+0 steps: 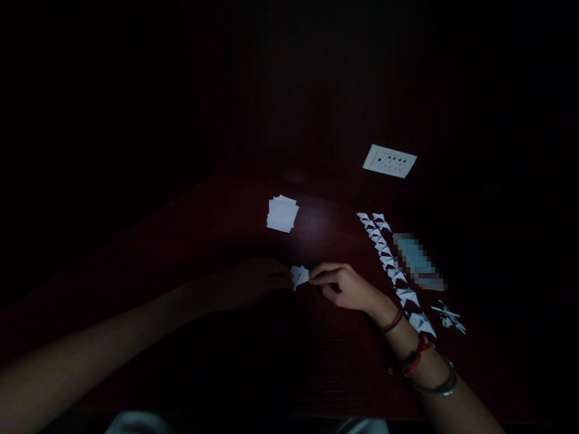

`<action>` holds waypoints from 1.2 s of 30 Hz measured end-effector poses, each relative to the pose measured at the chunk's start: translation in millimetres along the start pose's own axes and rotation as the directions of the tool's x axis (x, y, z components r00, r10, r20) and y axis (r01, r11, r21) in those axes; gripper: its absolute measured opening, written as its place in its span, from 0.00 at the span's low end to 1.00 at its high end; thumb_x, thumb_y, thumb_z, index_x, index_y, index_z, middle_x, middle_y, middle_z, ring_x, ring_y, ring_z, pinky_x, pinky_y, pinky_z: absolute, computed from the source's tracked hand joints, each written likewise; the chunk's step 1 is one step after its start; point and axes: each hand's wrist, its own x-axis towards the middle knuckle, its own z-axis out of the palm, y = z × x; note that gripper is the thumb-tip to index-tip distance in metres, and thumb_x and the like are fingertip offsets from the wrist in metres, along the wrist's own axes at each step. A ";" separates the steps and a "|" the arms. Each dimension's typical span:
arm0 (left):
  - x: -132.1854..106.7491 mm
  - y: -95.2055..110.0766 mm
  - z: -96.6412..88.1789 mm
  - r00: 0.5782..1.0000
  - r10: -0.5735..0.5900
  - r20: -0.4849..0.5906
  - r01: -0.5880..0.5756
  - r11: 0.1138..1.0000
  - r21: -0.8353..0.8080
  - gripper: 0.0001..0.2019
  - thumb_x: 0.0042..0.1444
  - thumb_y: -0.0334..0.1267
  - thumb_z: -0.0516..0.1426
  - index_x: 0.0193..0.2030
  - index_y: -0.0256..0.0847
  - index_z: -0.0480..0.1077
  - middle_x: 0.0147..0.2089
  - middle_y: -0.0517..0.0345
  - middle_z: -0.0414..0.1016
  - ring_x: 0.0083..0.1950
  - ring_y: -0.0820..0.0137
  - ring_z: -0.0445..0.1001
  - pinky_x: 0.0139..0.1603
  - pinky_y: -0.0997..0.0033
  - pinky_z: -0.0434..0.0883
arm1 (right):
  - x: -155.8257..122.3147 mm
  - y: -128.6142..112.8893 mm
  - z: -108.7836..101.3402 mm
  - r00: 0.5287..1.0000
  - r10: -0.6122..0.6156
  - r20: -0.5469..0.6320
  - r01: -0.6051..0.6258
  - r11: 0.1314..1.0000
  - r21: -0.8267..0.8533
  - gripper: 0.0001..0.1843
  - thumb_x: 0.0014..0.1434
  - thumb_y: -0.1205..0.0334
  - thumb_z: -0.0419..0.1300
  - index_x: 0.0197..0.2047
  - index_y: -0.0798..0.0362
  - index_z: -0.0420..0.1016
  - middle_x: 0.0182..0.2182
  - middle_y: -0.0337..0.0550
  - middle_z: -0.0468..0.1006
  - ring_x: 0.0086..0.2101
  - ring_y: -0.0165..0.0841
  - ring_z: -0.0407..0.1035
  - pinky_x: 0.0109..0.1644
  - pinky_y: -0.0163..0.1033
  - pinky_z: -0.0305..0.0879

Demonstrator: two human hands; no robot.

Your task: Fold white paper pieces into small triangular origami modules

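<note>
A small folded piece of white paper (299, 276) is held between my two hands, low over the dark red table. My left hand (260, 282), dim in shadow, pinches its left side. With thumb and forefinger my right hand (346, 286) grips the right edge; its other fingers curl below. Beyond the hands lies a loose stack of white paper sheets (283, 215). To the right of my right hand, several folded white paper pieces (386, 260) run in a slanting row, with a short second row beside its far end.
A blurred-out flat bluish object (418, 262) lies right of the folded row. Nearer me is a small tangle of white pieces (449, 316), its kind unclear. A white socket panel (389, 161) is on the dark wall behind the table (217, 223).
</note>
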 end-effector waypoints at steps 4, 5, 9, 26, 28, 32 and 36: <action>0.7 0.4 -2.3 1.000 0.000 0.007 0.000 1.000 0.031 0.21 0.53 0.24 0.50 0.52 0.46 0.62 0.52 0.55 0.65 0.52 0.65 0.63 0.52 0.65 0.61 | 0.4 0.1 0.5 1.000 0.003 0.001 -0.003 1.000 0.007 0.19 0.49 0.76 0.49 0.41 0.54 0.74 0.40 0.42 0.72 0.37 0.28 0.68 0.44 0.34 0.64; 0.7 -0.1 -1.9 1.000 0.007 0.004 -0.007 0.999 0.034 0.20 0.53 0.25 0.50 0.52 0.45 0.63 0.52 0.55 0.65 0.52 0.66 0.63 0.52 0.66 0.61 | 0.3 0.2 0.6 1.000 0.002 0.002 -0.002 1.000 0.012 0.19 0.49 0.76 0.49 0.41 0.54 0.74 0.40 0.42 0.72 0.37 0.28 0.68 0.44 0.34 0.64; -0.1 -2.6 1.2 1.000 0.029 0.004 -0.029 0.998 0.051 0.20 0.53 0.25 0.51 0.52 0.47 0.63 0.53 0.56 0.65 0.52 0.65 0.64 0.51 0.65 0.61 | 0.2 0.5 0.5 1.000 0.001 0.007 -0.001 1.000 0.017 0.20 0.48 0.77 0.49 0.41 0.53 0.74 0.40 0.42 0.72 0.36 0.28 0.68 0.43 0.34 0.64; -3.5 -4.0 2.3 1.000 0.015 0.012 -0.016 1.000 0.021 0.25 0.49 0.23 0.51 0.53 0.49 0.62 0.55 0.58 0.63 0.53 0.65 0.63 0.52 0.64 0.60 | -0.3 1.1 0.2 1.000 0.008 0.013 -0.008 1.000 0.007 0.18 0.49 0.76 0.50 0.40 0.55 0.74 0.40 0.42 0.71 0.37 0.28 0.67 0.44 0.33 0.64; -3.1 -2.7 -0.5 0.999 -0.008 0.032 0.008 1.000 0.001 0.26 0.48 0.21 0.50 0.53 0.50 0.62 0.55 0.59 0.62 0.53 0.66 0.62 0.52 0.65 0.60 | -0.7 1.3 0.4 1.000 0.005 0.010 -0.005 1.000 0.005 0.18 0.49 0.76 0.50 0.40 0.56 0.74 0.40 0.42 0.71 0.37 0.28 0.67 0.44 0.33 0.64; 0.2 0.8 -6.4 0.999 -0.019 0.040 0.020 0.999 -0.029 0.27 0.47 0.20 0.49 0.51 0.51 0.64 0.55 0.62 0.63 0.53 0.68 0.63 0.53 0.67 0.60 | -2.1 0.8 0.6 1.000 0.001 -0.002 -0.001 1.000 0.003 0.17 0.49 0.76 0.51 0.40 0.55 0.74 0.40 0.42 0.72 0.37 0.28 0.67 0.44 0.34 0.64; 3.5 3.5 -10.0 0.996 -0.036 0.084 0.038 0.999 -0.029 0.28 0.45 0.19 0.48 0.50 0.50 0.64 0.54 0.62 0.63 0.53 0.68 0.63 0.53 0.67 0.60 | -2.4 0.1 0.7 1.000 0.000 -0.003 0.000 1.000 0.010 0.18 0.49 0.75 0.51 0.41 0.54 0.74 0.40 0.42 0.72 0.37 0.29 0.67 0.43 0.34 0.64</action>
